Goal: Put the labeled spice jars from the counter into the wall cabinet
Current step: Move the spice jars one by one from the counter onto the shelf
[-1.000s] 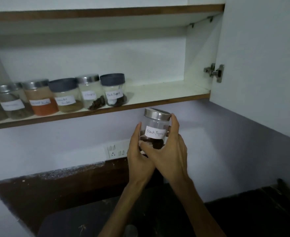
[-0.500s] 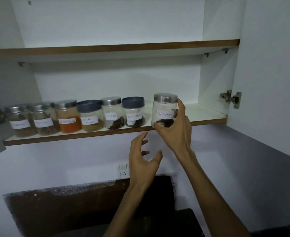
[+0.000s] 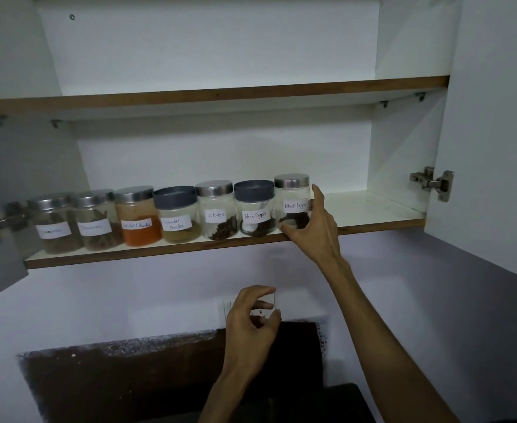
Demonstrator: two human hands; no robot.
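Gripping right hand [image 3: 313, 230] on end jar [image 3: 292, 201] at shelf edge [image 3: 379, 226], bare shelf rightward

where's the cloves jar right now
In the head view the cloves jar stands on the lower cabinet shelf, third from the right end of the row, between the coriander powder jar on its left and a dark-lidded black pepper jar.

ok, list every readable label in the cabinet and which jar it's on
"Black Pepper": silver-lid jar gripped by the right hand.
"Black Pepper": dark-lid jar.
"Cloves": cloves jar.
"...iander Powder": tan powder jar.
"Red Chilli Powder", faint: orange powder jar.
Two leftmost jars: blurred, unreadable.
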